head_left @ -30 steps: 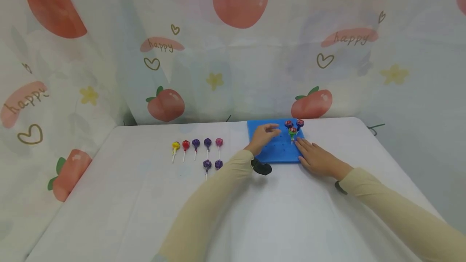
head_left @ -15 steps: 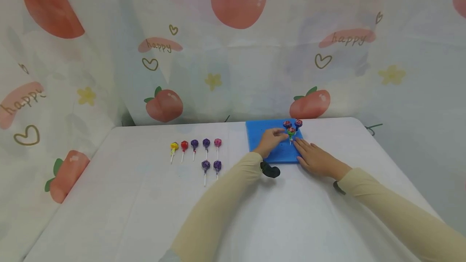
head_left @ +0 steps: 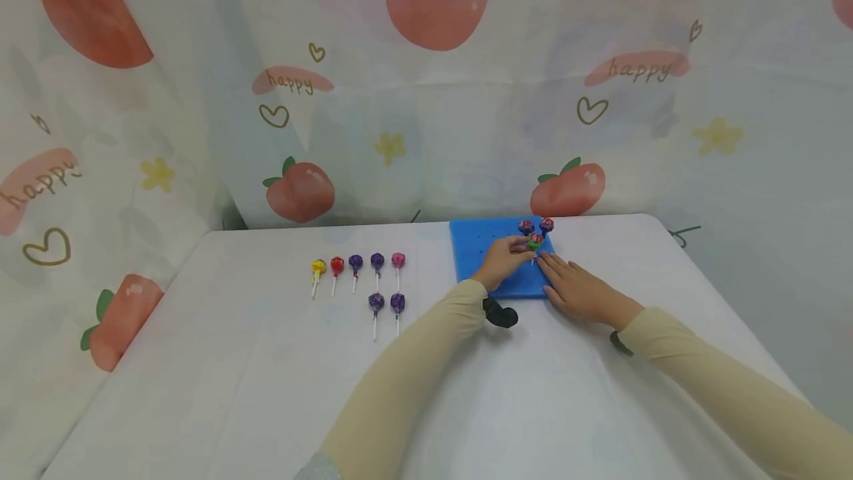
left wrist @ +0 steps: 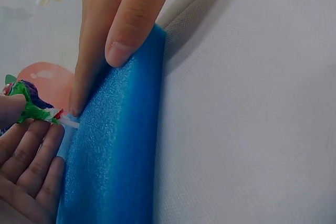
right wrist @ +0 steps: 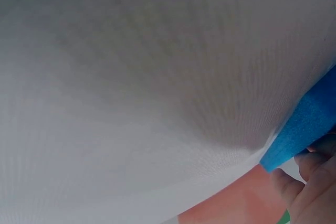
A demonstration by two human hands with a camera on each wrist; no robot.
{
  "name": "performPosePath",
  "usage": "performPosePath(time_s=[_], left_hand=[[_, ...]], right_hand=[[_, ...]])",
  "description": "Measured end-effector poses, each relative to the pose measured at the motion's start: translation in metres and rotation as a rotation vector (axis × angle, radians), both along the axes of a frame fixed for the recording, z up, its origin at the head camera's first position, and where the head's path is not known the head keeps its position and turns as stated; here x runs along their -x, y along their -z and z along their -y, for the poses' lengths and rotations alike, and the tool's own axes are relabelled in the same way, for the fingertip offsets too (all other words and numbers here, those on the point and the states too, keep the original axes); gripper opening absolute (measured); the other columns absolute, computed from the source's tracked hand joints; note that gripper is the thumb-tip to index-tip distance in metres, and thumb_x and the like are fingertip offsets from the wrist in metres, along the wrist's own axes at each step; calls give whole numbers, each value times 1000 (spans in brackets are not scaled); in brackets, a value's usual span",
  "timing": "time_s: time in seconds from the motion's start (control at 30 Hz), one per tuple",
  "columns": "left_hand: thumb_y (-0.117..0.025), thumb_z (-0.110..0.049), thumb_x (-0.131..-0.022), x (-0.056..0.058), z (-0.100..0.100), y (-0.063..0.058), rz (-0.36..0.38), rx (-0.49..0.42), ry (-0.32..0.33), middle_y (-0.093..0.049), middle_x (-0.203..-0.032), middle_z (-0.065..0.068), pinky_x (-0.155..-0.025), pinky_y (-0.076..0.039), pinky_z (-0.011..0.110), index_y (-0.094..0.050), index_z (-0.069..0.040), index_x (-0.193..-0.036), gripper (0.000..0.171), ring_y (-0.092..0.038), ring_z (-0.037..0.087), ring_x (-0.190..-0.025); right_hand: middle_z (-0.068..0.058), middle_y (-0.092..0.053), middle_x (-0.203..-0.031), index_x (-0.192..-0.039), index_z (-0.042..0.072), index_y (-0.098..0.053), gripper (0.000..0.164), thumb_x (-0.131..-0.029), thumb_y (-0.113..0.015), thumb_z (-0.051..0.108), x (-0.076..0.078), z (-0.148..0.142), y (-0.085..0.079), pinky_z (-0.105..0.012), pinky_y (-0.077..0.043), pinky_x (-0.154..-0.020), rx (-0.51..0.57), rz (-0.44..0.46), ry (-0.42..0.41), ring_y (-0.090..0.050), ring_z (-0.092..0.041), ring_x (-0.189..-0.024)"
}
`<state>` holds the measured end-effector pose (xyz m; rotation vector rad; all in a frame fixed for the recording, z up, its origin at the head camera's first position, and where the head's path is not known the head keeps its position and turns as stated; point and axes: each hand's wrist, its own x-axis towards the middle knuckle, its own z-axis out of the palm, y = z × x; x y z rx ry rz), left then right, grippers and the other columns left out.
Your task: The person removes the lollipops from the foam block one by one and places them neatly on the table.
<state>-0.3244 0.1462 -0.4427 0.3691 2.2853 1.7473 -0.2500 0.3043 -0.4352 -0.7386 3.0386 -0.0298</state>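
Observation:
My left hand (head_left: 503, 261) pinches a green-wrapped lollipop (head_left: 535, 241) at its wrapped head. In the left wrist view, the thumb lies on the lollipop's green wrapper (left wrist: 37, 109), and the white stick runs down to the blue foam board (left wrist: 105, 145). Close behind it, two lollipops with dark wrappers and red-patterned tops, one of them this lollipop (head_left: 547, 226), stand in the blue board (head_left: 473, 243). My right hand (head_left: 576, 291) rests with straight fingers on the board's right edge. In the right wrist view, fingers (right wrist: 310, 187) lie against the foam.
Left of the board, several lollipops lie in two rows on the white table (head_left: 233, 361): a yellow one (head_left: 318, 268), a red one (head_left: 337, 266), a pink one (head_left: 398, 261) and purple ones such as this lollipop (head_left: 376, 302). A fruit-print curtain (head_left: 426, 124) hangs behind.
My left hand has moved right across the board to the green lollipop and now pinches it. My right hand has stayed on the board's edge.

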Motion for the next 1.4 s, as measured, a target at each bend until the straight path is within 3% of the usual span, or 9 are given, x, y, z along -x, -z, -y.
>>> performPosePath(time_s=[0.3,0.57,1.1,1.4], left_hand=[[-59,-11,-92,1,2,1,-54,58,60,-66,-115,9,-92,-51,27,-61,-6,-123,31,-61,17,-107],[-60,-8,-91,0,-1,1,-89,69,56,-68,-113,8,-90,-52,25,-64,-5,-118,28,-63,17,-106],[-59,-9,-92,0,-2,4,-87,31,51,-67,-114,8,-92,-51,25,-63,-5,-118,27,-62,16,-110],[-59,-11,-91,3,-5,9,-87,5,14,-68,-114,7,-90,-52,25,-63,-7,-118,27,-63,16,-108]], right_hand=[[-29,-28,-149,-140,-11,-30,57,-97,-45,23,0,1,-1,-61,-28,-108,2,11,9,-27,-46,-137],[-30,-28,-148,-140,-12,-31,56,-97,-45,22,0,0,0,-61,-28,-108,5,10,6,-28,-46,-136],[-29,-29,-149,-140,-11,-31,57,-97,-45,24,1,0,1,-61,-29,-107,3,7,2,-28,-46,-137],[-29,-29,-148,-139,-12,-32,56,-97,-45,22,0,0,-1,-61,-30,-106,1,-12,-11,-29,-46,-136]])
